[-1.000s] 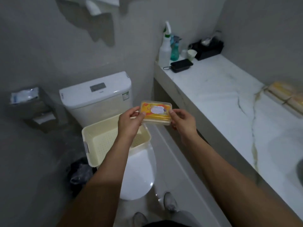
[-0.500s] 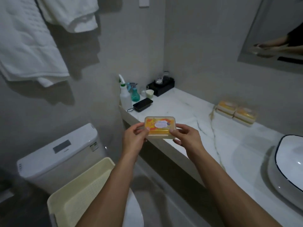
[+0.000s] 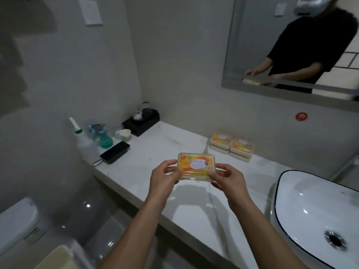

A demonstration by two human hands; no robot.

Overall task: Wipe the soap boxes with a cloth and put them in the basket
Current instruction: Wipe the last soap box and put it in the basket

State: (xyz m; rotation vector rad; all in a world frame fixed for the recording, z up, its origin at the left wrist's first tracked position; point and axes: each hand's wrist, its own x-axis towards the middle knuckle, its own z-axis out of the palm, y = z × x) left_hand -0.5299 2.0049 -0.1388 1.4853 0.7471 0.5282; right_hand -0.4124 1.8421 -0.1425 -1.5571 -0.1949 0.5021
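A yellow-orange soap box with a clear lid and a white label is held in the air above the marble counter. My left hand pinches its left end and my right hand pinches its right end. Several more soap boxes stand stacked in two piles at the back of the counter by the wall. A corner of the cream basket shows at the bottom left. No cloth is in view.
A white sink fills the counter's right end. At the far left corner stand a white spray bottle, a teal spray bottle, a phone, a cup and a black tray. The toilet tank is lower left. A mirror hangs above.
My view has swung right and up, from the toilet and basket to the counter and mirror. Both hands carried the soap box along, from over the basket to over the counter.
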